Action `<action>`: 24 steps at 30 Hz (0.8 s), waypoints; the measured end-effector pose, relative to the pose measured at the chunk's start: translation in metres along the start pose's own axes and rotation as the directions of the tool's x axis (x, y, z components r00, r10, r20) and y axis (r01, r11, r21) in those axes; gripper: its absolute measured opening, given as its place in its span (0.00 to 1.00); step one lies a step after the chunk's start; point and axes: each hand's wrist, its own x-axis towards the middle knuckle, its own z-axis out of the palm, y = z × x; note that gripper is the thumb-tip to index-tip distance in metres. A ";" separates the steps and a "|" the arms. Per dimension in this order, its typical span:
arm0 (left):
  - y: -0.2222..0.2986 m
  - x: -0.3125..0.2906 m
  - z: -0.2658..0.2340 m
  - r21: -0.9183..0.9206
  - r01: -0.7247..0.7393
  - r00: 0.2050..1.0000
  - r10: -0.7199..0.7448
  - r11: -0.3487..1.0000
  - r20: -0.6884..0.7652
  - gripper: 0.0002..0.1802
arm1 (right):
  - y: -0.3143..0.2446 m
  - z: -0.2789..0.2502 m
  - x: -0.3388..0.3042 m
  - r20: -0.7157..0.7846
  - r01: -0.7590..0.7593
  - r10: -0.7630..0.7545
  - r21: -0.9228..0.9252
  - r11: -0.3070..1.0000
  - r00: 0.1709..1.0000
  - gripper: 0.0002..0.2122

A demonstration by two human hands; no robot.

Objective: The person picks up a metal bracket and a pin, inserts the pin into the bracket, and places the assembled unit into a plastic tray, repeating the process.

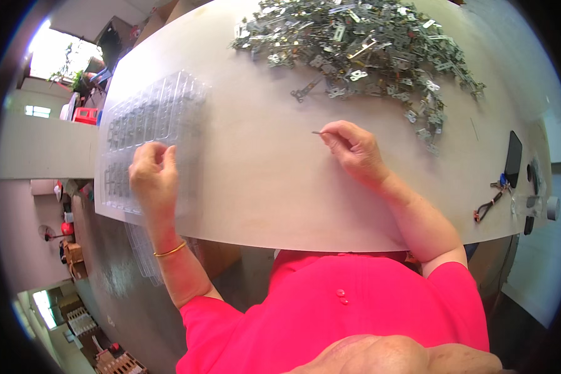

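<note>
My right hand [355,153] is above the middle of the table, thumb and fingertips pinched on a small flat metal part [316,132] seen edge-on. Over the near right part of a clear plastic compartment tray [179,93], my left hand [153,174] has its fingers curled together; whatever they may hold is hidden. Rows of grey metal parts [140,121] lie in the tray's compartments. Beyond my right hand spreads a large heap of small stamped metal parts [368,53]. One loose metal part [302,93] lies at the heap's near left side.
Toward the right edge of the pale table [262,206] lie a black phone [513,159], keys [500,182] and a dark strap [487,207]. More clear plastic trays [142,252] sit below the table's left front edge. A thin needle-like piece [474,129] lies right of the heap.
</note>
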 end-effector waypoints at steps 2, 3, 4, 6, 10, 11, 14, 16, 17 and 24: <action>0.029 0.004 0.022 -0.043 -0.068 0.998 0.068 0.997 -0.009 0.07 | -0.004 -0.002 -0.001 0.022 0.034 -0.034 -0.015 0.999 0.999 0.03; 0.046 0.005 0.031 -0.126 -0.114 0.993 0.115 0.985 -0.004 0.06 | -0.006 -0.002 -0.002 0.033 0.054 -0.053 -0.033 0.998 0.998 0.03; 0.061 0.008 0.044 -0.212 -0.162 0.986 0.166 0.964 0.001 0.06 | -0.004 -0.003 -0.003 0.018 0.050 -0.049 -0.043 0.998 0.999 0.03; 0.089 0.012 0.059 -0.255 -0.234 0.970 0.245 0.938 0.012 0.06 | -0.005 -0.003 -0.003 0.067 0.142 -0.136 -0.085 0.986 0.988 0.03; 0.129 0.026 0.097 -0.395 -0.302 0.929 0.361 0.868 0.083 0.06 | -0.003 -0.006 -0.002 0.092 0.193 -0.184 -0.111 0.975 0.979 0.03; 0.132 0.029 0.106 -0.390 -0.310 0.928 0.366 0.867 0.076 0.06 | -0.006 -0.006 -0.003 0.087 0.201 -0.192 -0.109 0.974 0.978 0.03; 0.138 0.042 0.144 -0.456 -0.259 0.929 0.349 0.851 0.124 0.06 | -0.008 -0.007 -0.001 0.094 0.180 -0.171 -0.103 0.978 0.981 0.03; 0.145 0.048 0.165 -0.471 -0.216 0.928 0.330 0.855 0.174 0.07 | -0.005 -0.008 -0.001 0.097 0.144 -0.135 -0.096 0.985 0.986 0.03; 0.149 0.051 0.170 -0.484 -0.136 0.920 0.291 0.864 0.262 0.09 | -0.004 -0.008 -0.001 0.093 0.143 -0.135 -0.094 0.985 0.987 0.03; 0.162 0.053 0.191 -0.372 -0.195 0.884 0.327 0.907 0.334 0.12 | -0.003 -0.008 -0.002 0.092 0.161 -0.153 -0.085 0.983 0.984 0.04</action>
